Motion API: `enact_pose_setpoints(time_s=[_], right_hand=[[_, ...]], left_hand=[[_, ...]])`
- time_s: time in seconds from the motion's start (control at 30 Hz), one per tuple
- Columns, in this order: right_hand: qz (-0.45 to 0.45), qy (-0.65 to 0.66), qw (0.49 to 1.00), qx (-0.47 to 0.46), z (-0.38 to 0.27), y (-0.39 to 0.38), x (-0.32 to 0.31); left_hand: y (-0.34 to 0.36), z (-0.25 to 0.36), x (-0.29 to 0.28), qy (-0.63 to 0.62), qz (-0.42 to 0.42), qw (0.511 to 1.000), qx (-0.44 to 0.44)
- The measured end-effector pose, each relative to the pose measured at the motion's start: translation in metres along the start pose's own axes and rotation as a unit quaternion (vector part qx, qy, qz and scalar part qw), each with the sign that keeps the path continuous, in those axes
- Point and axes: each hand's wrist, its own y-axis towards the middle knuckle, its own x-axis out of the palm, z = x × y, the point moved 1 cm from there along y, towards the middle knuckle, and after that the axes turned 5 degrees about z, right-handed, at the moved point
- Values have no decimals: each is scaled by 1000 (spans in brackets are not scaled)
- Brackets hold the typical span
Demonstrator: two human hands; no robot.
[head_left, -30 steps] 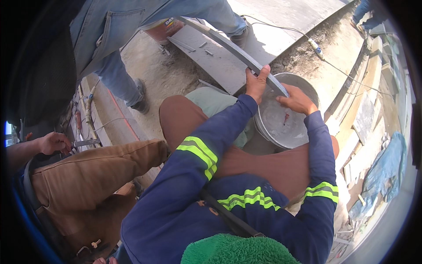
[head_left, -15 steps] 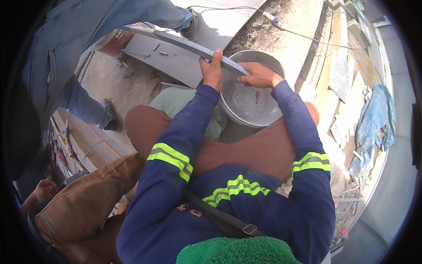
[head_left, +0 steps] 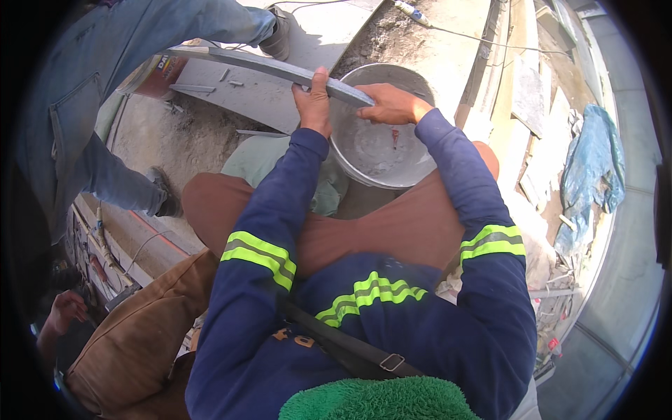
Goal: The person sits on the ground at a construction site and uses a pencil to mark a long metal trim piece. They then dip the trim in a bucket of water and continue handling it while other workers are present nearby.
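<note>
Both hands hold a long, narrow grey strip (head_left: 245,59) that slants from the far left down toward the bucket. My left hand (head_left: 312,105) grips it near its close end, thumb on top and fingers partly hidden behind. Around the right tip of the strip my right hand (head_left: 394,103) is closed. Beneath it stands a pale, dusty bucket (head_left: 388,74) between my knees. Greyish residue coats its inside, and a small reddish piece (head_left: 395,137) lies at the bottom. A pale green sack or cloth (head_left: 255,162) is beside my left knee.
A person in jeans (head_left: 119,171) stands at the left; another in brown trousers (head_left: 140,329) is lower left, one hand (head_left: 68,308) visible. A reddish tub (head_left: 159,77) and grey board (head_left: 262,94) lie ahead. Right are a cable connector (head_left: 411,12), planks (head_left: 500,91) and blue plastic sheet (head_left: 591,161).
The view has shifted, so the surroundings sit a little further left and higher. Both hands keep their hold on the grey strip, my right hand still at its end.
</note>
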Motion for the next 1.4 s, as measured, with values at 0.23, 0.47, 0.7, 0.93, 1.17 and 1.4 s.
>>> enact_pose_setpoints(time_s=[0.23, 0.47, 0.7, 0.93, 1.17, 1.4], right_hand=[[3, -15, 1000, -7, -2, -1, -1], [-1, -26, 1000, -12, -3, 0, -2], [13, -18, 1000, -21, -5, -2, -2], [15, -26, 999, -24, -1, 0, -2], [6, -23, 1000, -6, -6, 0, -2], [15, -51, 998, -26, 0, 1, -2]], left_hand=[[-2, 2, 2, 1, 4, 1000, 0], [-1, 1, 1, 9, -2, 1000, -7], [-1, 0, 3, 15, -5, 1000, -2], [1, -2, 3, 46, 0, 999, 10], [-1, 0, 5, 60, -7, 998, 25], [-3, -1, 8, 83, -6, 996, 29]])
